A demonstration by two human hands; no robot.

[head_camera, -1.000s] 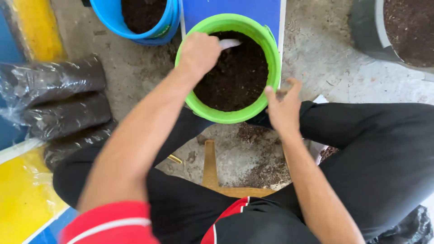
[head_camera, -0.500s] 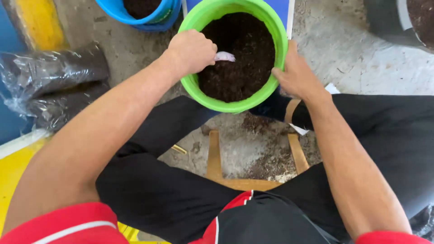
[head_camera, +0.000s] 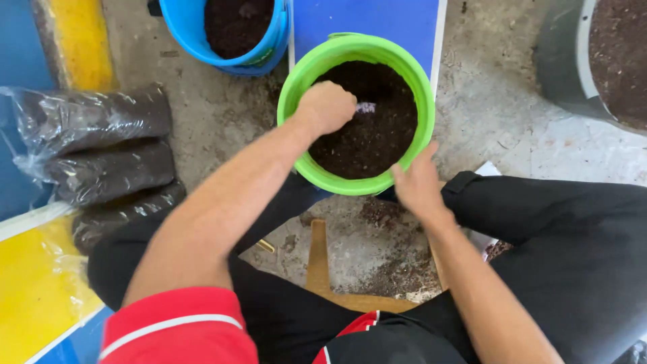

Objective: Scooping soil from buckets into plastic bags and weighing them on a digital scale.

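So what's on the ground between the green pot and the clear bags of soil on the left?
In the head view, only bare grey concrete floor lies between the green pot and the bags of soil.

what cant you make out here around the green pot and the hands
- Head view: the pale tool in the left hand is mostly hidden by the fist; its kind is unclear.
- Right hand on the green pot is motion-blurred; its grip is unclear.
- The grey pot is cut off by the right edge.
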